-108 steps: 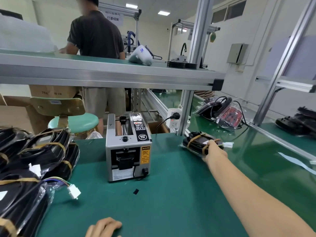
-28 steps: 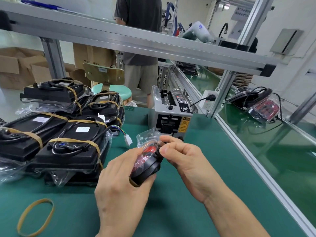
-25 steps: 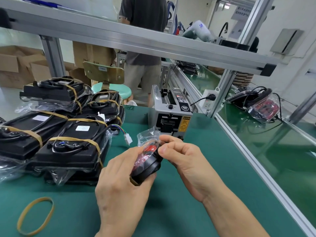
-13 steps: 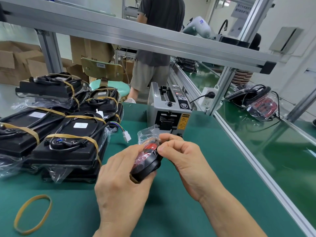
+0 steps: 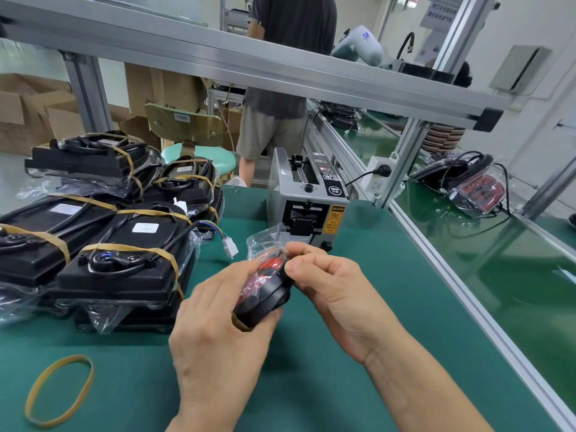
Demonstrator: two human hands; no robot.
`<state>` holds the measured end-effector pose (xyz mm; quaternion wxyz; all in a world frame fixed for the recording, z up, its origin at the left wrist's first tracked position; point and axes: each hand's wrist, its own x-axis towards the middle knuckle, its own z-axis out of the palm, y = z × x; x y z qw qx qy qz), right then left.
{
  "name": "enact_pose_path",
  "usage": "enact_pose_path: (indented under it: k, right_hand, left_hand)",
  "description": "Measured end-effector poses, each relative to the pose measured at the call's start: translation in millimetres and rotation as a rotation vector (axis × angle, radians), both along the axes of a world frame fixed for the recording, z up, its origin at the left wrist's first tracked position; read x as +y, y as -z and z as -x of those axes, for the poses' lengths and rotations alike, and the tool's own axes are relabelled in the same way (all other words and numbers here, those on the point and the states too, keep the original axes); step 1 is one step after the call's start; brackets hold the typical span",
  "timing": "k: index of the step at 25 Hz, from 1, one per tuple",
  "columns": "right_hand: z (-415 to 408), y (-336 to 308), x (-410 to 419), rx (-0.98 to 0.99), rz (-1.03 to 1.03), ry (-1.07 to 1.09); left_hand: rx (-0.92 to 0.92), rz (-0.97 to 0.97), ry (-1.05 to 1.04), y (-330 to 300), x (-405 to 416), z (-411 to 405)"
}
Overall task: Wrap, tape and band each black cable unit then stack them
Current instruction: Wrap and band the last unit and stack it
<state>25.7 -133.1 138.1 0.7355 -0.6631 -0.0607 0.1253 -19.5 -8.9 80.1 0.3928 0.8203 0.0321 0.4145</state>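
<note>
I hold a black unit (image 5: 265, 299) with a red lens, partly inside a clear plastic bag, above the green table (image 5: 358, 275). My left hand (image 5: 218, 332) grips it from below and the left. My right hand (image 5: 336, 288) pinches the bag's edge at the unit's top right. A grey tape dispenser (image 5: 307, 202) stands just behind them. Several banded, bagged black units (image 5: 124, 260) lie stacked at the left. A loose rubber band (image 5: 59, 389) lies on the table at the lower left.
An aluminium frame rail (image 5: 249, 67) crosses overhead, with a post (image 5: 402, 160) right of the dispenser. Beyond the table's right edge rail, more bagged units (image 5: 461, 179) lie on a second green surface. A person (image 5: 280, 73) stands behind a green stool (image 5: 199, 157).
4.3 s ago my right hand reached to a banded unit at the far right; now both hands hold a bagged unit in front of me. Over the last second the hands barely moved.
</note>
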Motion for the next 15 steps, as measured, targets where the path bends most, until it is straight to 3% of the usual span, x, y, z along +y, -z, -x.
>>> enact_pose_path:
  k: [7, 15]
  right_hand:
    - [1.0, 1.4, 0.7, 0.022, -0.056, 0.029]
    - [2.8, 2.5, 3.2, -0.087, 0.066, 0.075]
  left_hand:
    - [-0.020, -0.009, -0.011, 0.6, 0.2, -0.8]
    - [-0.054, 0.004, -0.013, -1.1, -1.5, -1.3]
